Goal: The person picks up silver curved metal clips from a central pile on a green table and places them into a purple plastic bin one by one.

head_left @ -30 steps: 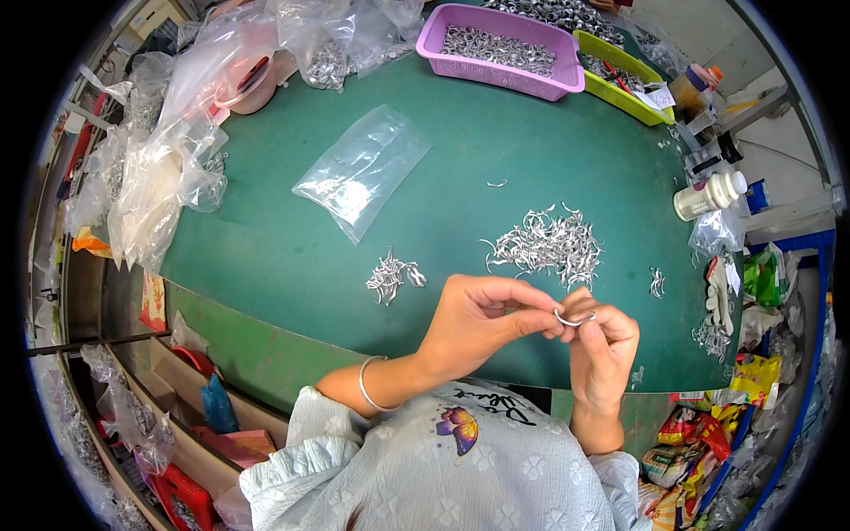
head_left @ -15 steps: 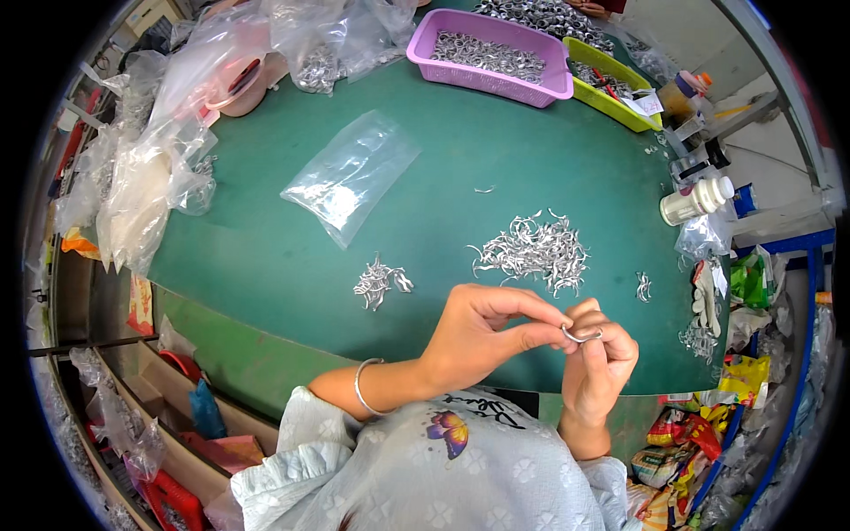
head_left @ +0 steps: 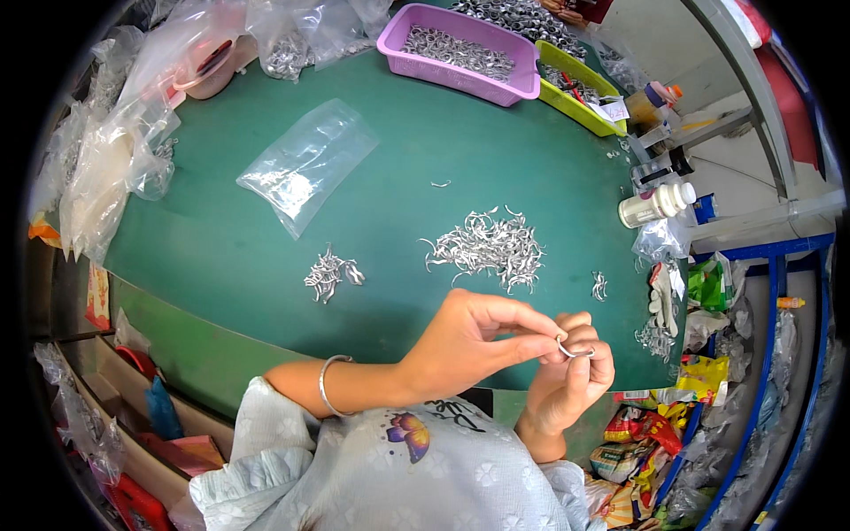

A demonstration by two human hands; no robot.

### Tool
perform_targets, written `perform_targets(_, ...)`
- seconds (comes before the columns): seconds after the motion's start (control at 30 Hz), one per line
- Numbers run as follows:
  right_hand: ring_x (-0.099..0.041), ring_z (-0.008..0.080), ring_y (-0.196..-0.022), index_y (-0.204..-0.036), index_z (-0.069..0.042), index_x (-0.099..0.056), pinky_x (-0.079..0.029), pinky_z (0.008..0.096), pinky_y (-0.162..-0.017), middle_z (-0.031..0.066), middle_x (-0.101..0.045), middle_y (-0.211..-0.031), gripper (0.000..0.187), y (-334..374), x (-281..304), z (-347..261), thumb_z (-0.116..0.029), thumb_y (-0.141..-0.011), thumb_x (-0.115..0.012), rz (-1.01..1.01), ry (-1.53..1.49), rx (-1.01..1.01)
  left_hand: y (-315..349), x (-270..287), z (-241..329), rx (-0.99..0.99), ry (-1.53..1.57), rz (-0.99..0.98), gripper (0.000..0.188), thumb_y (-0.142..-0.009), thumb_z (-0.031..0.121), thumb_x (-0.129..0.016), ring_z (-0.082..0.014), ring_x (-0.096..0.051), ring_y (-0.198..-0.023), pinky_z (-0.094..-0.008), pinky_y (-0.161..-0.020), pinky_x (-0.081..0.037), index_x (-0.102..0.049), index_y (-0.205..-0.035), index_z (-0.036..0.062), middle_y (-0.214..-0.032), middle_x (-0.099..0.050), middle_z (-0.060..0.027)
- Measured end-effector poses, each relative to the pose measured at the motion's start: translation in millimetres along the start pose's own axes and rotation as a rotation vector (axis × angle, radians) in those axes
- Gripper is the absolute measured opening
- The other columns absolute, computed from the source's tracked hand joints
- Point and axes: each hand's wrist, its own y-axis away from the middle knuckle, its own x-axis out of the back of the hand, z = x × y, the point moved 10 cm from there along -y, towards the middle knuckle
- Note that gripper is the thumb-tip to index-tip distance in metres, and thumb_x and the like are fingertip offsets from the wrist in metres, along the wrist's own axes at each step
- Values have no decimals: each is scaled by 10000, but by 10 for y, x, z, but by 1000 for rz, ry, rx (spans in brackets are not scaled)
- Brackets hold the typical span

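Silvery metal, slim and bent into a shallow curve, forms the small curved piece (head_left: 578, 354) held between the hands, above the near edge of the green-topped desk (head_left: 390, 208). The left hand (head_left: 452, 347) grasps one end of it, pinching with thumb and forefinger; a silver-coloured bangle (head_left: 324, 387) circles that wrist. The right hand (head_left: 567, 379) grips the other end, its fingers curled inward and its thumb pressed up near the metal.

Just beyond the hands lies a large loose heap of similar silvery curved pieces (head_left: 489, 248). Well to its left is a smaller pile of silvery pieces (head_left: 329, 273), and to its right a little cluster of silvery bits (head_left: 599, 286). One lone silvery sliver (head_left: 440, 184) rests farther back, apart from the heap. Left of that sliver, a flat clear plastic bag (head_left: 310, 164) lies at a slant.

Along the far side, a lilac rectangular plastic basket (head_left: 456, 83) filled with grey metal parts stands beside a lime-green plastic basket (head_left: 580, 113). Near the right edge, a white capped bottle (head_left: 651, 206) lies tilted.
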Motion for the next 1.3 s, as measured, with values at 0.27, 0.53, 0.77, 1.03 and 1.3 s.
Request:
perform_targets(0.27,-409,182,-651,-724,-33,-528,-344,309,-586,59,-518,-640,169,14,37,-70,-167,-790,-606,-8,-7,32,5,-72,-44,0,-20,-26,112,-794,-34,-584,-170,-618,-787,-251,-721,-501,-614,-889,-85,-840,-631,-139)
perform_targets(0.53,-430,186,-637,-745,-27,-526,-347,308,-582,69,-516,-644,182,20,47,-112,-179,-774,-621,7,8,78,5,-80,-56,-9,-38,-26,114,-793,-25,-593,-159,-617,-796,-247,-729,-500,-614,-888,-84,-846,-635,-133)
perform_targets(0.77,-512,205,-658,-831,-103,-554,-357,346,-613,20,-569,-706,153,114,-142,-522,-126,-713,-648,-177,658,581,33,-46,-30,-25,7,-14,111,-791,-43,-582,-162,-601,-815,-250,-731,-488,-617,-891,-77,-872,-624,-139)
perform_targets(1.03,-502,129,-755,-857,-260,-540,-335,327,-752,-97,-592,-814,184,228,-276,-676,-177,-734,-649,-202,998,831,52,-138,177,-223,-188,-153,140,-764,-97,-568,-184,-591,-817,-270,-714,-482,-621,-891,-73,-887,-613,-165)
perform_targets(1.3,-496,103,-815,-894,-272,-540,-311,322,-827,-109,-600,-834,96,235,-274,-702,-295,-814,-588,-298,1084,869,94,-168,253,-279,-227,-169,181,-732,-114,-585,-207,-597,-821,-286,-713,-488,-625,-903,-70,-894,-619,-168)
